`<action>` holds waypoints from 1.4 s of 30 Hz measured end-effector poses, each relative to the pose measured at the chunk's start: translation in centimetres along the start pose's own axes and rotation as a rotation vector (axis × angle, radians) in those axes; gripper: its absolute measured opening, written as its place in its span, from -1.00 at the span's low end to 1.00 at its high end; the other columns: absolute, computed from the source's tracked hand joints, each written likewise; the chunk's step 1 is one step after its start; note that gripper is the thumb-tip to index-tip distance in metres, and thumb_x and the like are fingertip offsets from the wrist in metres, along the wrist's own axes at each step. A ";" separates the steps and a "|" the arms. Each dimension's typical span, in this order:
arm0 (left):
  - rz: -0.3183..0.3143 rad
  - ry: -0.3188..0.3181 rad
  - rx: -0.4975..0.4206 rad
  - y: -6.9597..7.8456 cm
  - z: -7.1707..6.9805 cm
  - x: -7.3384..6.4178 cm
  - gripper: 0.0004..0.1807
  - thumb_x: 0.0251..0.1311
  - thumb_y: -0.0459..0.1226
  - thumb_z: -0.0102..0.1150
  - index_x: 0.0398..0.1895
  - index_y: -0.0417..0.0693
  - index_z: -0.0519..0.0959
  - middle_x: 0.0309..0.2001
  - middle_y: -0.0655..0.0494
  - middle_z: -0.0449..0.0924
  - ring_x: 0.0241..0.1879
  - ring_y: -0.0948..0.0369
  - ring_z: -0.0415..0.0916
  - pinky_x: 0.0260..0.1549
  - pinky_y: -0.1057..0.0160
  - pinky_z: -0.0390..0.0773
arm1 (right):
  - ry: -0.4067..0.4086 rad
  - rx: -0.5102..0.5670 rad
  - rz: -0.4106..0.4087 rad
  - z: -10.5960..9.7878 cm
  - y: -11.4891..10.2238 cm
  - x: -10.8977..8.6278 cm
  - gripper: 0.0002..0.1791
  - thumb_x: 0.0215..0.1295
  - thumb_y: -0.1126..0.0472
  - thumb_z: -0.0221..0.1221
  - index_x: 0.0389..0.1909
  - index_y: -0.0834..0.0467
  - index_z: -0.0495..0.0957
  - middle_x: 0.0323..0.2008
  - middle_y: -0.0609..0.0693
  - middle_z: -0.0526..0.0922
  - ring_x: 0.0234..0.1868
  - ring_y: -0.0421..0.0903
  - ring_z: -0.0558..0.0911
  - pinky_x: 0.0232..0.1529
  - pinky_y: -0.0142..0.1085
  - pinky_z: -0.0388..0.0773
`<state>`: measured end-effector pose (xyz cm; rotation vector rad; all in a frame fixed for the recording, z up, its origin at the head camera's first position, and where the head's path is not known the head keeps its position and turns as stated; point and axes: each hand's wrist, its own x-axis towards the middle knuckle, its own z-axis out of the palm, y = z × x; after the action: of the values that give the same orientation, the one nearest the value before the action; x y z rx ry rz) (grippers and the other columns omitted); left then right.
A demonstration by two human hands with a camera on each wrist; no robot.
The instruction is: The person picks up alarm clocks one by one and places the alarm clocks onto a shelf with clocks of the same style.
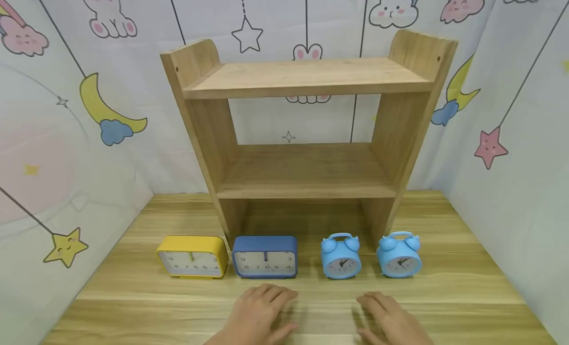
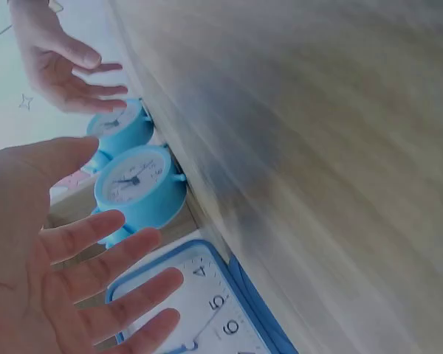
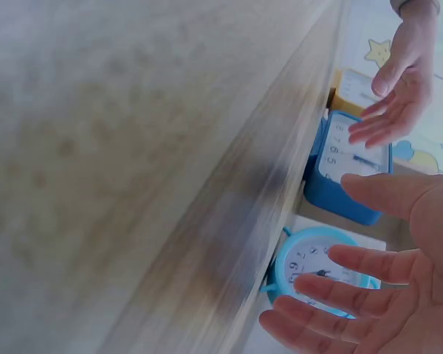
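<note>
As L grip (image 1: 260, 313), R grip (image 1: 391, 318) are released | 4 clks (image 1: 280, 258) in way, fwd | wood shelf (image 1: 306, 172) behind

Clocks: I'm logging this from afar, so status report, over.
Left grip, right grip both empty. Yellow clock, dark blue clock, two light blue clocks in a row on the table. Nothing visible between grips and clocks.
</note>
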<state>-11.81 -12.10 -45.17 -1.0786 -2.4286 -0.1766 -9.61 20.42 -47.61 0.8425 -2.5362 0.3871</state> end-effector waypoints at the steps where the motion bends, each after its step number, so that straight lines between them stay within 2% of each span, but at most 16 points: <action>1: -0.015 0.001 -0.005 -0.1 -0.1 0.0 -0.45 0.09 0.16 0.37 0.07 0.10 0.63 -0.06 0.23 0.66 -0.10 0.18 0.61 -0.26 0.17 0.66 | 0.005 0.013 0.005 0.0 0.1 -0.1 -0.42 0.00 -0.08 0.50 -0.02 0.15 0.61 -0.07 -0.04 0.60 -0.13 -0.05 0.61 -0.27 -0.20 0.69; 7: -0.120 -0.051 -0.040 -0.6 -0.8 -0.4 -0.61 0.19 0.11 0.31 -0.06 0.10 0.67 -0.15 0.20 0.71 -0.19 0.18 0.64 -0.31 0.17 0.66 | 0.027 0.086 0.003 -0.1 0.9 -0.5 -0.50 -0.02 0.01 0.52 -0.08 0.11 0.61 -0.14 -0.12 0.58 -0.16 -0.12 0.60 -0.28 -0.24 0.67; 12: -0.168 -0.032 -0.066 -1.4 -1.2 -0.8 -0.68 0.13 0.03 0.39 -0.15 0.08 0.68 -0.21 0.21 0.72 -0.23 0.19 0.65 -0.32 0.18 0.68 | 0.003 0.129 -0.005 -0.4 1.8 -0.9 -0.55 0.00 0.05 0.51 -0.13 0.13 0.61 -0.18 -0.12 0.58 -0.18 -0.14 0.60 -0.27 -0.22 0.66; 17: -0.244 0.041 -0.070 -2.6 -2.1 -0.9 -0.72 0.07 -0.02 0.46 -0.22 0.08 0.69 -0.29 0.26 0.72 -0.31 0.23 0.65 -0.46 0.25 0.65 | 0.011 0.154 -0.024 -0.9 2.7 -1.1 -0.56 0.00 0.07 0.52 -0.15 0.16 0.61 -0.22 -0.10 0.59 -0.21 -0.14 0.60 -0.29 -0.24 0.65; 22: -0.328 0.095 -0.056 -4.1 -3.7 -0.9 -0.72 0.05 -0.04 0.49 -0.23 0.08 0.70 -0.30 0.29 0.72 -0.36 0.26 0.65 -0.57 0.36 0.57 | -0.015 0.144 0.025 -1.5 3.2 -1.5 -0.56 -0.03 0.10 0.54 -0.16 0.15 0.60 -0.22 -0.09 0.59 -0.21 -0.13 0.61 -0.29 -0.23 0.65; 26: -0.374 0.133 -0.042 -5.5 -5.2 -0.9 -0.74 0.08 -0.06 0.47 -0.20 0.08 0.69 -0.32 0.29 0.72 -0.56 0.32 0.53 -0.76 0.50 0.32 | -0.041 0.119 0.090 -1.9 3.4 -1.9 -0.57 -0.05 0.12 0.54 -0.18 0.13 0.60 -0.22 -0.12 0.59 -0.21 -0.15 0.61 -0.30 -0.23 0.65; 29: -0.402 0.172 -0.036 -6.6 -6.3 -0.9 -0.74 0.11 -0.07 0.44 -0.19 0.06 0.69 -0.32 0.24 0.72 -0.59 0.33 0.49 -0.82 0.52 0.19 | -0.055 0.097 0.122 -2.3 3.7 -2.2 -0.58 -0.06 0.12 0.54 -0.19 0.12 0.60 -0.21 -0.13 0.60 -0.23 -0.16 0.61 -0.32 -0.24 0.65; 32: -0.438 0.200 -0.032 -7.4 -7.3 -0.9 -0.76 0.13 -0.08 0.42 -0.21 0.03 0.70 -0.33 0.20 0.72 -0.64 0.33 0.43 -0.86 0.48 0.14 | -0.073 0.079 0.140 -2.6 4.3 -2.3 -0.58 -0.06 0.13 0.54 -0.19 0.13 0.60 -0.22 -0.13 0.60 -0.25 -0.14 0.61 -0.33 -0.23 0.65; 34: -0.456 0.222 -0.035 -7.8 -7.7 -1.0 -0.77 0.11 -0.11 0.44 -0.22 0.01 0.70 -0.33 0.16 0.72 -0.57 0.30 0.50 -0.82 0.46 0.19 | -0.082 0.077 0.156 -2.8 4.7 -2.5 -0.59 -0.05 0.15 0.54 -0.20 0.13 0.60 -0.22 -0.14 0.60 -0.27 -0.14 0.61 -0.33 -0.24 0.65; 38: -0.508 0.242 -0.033 -8.2 -8.2 -1.1 -0.79 0.12 -0.13 0.44 -0.22 0.03 0.70 -0.33 0.16 0.73 -0.59 0.31 0.48 -0.85 0.44 0.17 | -0.106 0.102 0.206 -3.2 5.5 -2.7 -0.63 0.00 0.19 0.51 -0.19 0.16 0.60 -0.23 -0.14 0.61 -0.28 -0.15 0.62 -0.32 -0.23 0.64; 41: -0.553 0.272 -0.034 -8.6 -8.4 -1.0 -0.78 0.15 -0.14 0.42 -0.17 0.02 0.69 -0.33 0.18 0.73 -0.57 0.28 0.54 -0.84 0.42 0.25 | -0.113 0.129 0.262 -3.5 6.0 -2.8 -0.67 0.03 0.22 0.49 -0.20 0.16 0.61 -0.23 -0.15 0.63 -0.29 -0.19 0.61 -0.30 -0.24 0.65; 42: -0.564 0.292 -0.040 -8.8 -8.5 -0.9 -0.76 0.16 -0.16 0.41 -0.14 -0.02 0.68 -0.33 0.16 0.73 -0.55 0.26 0.57 -0.81 0.39 0.34 | -0.116 0.140 0.285 -3.5 6.1 -2.8 -0.69 0.04 0.23 0.48 -0.21 0.15 0.61 -0.23 -0.15 0.63 -0.29 -0.21 0.61 -0.30 -0.24 0.65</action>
<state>-14.54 -21.20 -37.49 -0.3235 -2.3975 -0.5258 -10.26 27.95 -46.69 0.5653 -2.7711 0.6283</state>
